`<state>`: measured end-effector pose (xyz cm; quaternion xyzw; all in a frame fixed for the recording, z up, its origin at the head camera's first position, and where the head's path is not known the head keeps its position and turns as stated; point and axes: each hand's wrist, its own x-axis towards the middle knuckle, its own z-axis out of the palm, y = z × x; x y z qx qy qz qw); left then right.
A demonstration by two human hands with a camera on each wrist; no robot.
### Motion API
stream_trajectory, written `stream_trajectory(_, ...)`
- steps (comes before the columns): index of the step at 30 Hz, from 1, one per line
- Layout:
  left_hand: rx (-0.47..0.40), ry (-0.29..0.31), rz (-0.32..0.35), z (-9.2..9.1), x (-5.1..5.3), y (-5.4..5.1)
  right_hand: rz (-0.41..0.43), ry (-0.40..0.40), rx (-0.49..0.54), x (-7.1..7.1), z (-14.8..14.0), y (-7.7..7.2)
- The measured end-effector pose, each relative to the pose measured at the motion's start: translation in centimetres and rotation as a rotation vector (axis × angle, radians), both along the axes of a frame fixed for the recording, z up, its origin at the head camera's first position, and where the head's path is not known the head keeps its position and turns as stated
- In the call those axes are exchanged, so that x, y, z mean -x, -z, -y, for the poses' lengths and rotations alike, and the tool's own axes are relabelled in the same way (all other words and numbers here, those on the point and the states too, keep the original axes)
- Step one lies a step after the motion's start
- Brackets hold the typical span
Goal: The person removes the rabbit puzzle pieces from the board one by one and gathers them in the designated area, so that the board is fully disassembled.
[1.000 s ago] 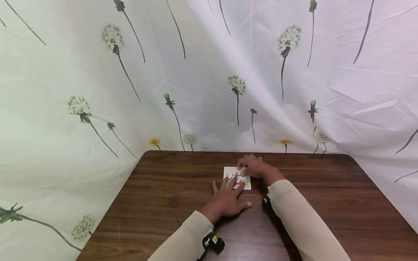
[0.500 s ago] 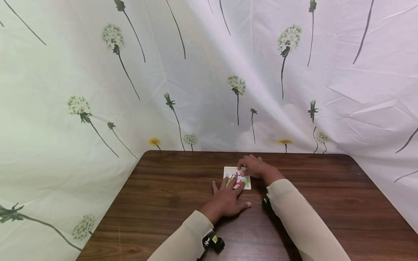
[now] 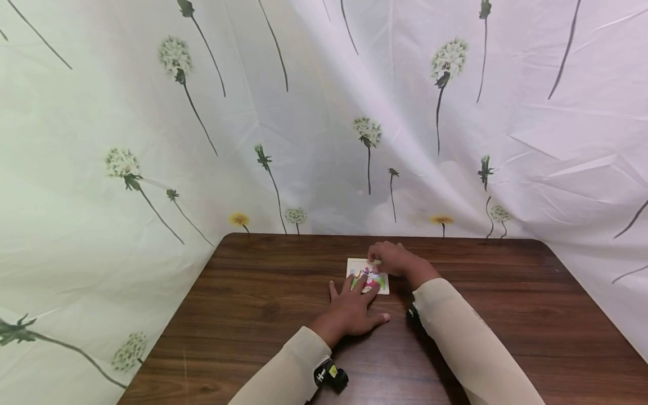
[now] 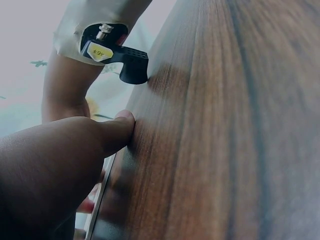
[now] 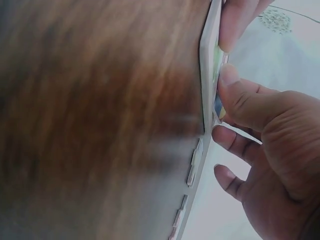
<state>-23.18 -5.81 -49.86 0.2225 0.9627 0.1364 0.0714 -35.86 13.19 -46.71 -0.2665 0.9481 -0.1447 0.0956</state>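
Observation:
A small square picture puzzle with a pale frame [image 3: 383,289] lies flat on the brown table near its far side. My left hand [image 3: 351,312] is spread, its fingertips resting on the puzzle's near part, its thumb out to the right over the table. At the puzzle's upper right, my right hand [image 3: 395,260] is bent over it. In the right wrist view, the right hand [image 5: 280,125] pinches a thin coloured piece [image 5: 218,107] between thumb and finger at the board [image 5: 206,65]; other fingers stay apart. The left hand [image 4: 65,155] hides its own fingertips in the left wrist view.
A pale curtain [image 3: 314,140] with printed dandelions hangs behind the table [image 3: 243,315] and along its sides. Black wrist cameras sit under both cream sleeves. Beyond the board, thin pale shapes [image 5: 195,162] show along the table surface in the right wrist view; I cannot tell what they are.
My right hand's upper knuckles and fingers have dipped slightly over the puzzle's upper right part. The left hand and the board have stayed in place.

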Motion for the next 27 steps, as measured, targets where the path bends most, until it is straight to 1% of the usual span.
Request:
stream_trajectory(4,0.001,-0.002,0.002,0.0,-0.1,-0.1,-0.008,0.017,0.041,0.1,0.0,0.2)
stream_trajectory(14,0.007,0.001,-0.006,0.0,0.1,0.0,-0.044,-0.035,0.139,0.1,-0.6,0.7)
stream_trajectory(20,0.010,-0.004,0.001,0.0,0.1,0.0,-0.087,-0.028,0.181,0.0,-1.0,1.1)
stream_trajectory(22,0.011,-0.005,0.003,0.0,0.1,0.0,-0.081,-0.015,0.212,-0.2,-1.1,1.1)
stream_trajectory(27,0.014,-0.007,0.006,-0.1,0.0,0.0,-0.034,0.022,0.315,-0.5,-1.4,1.0)
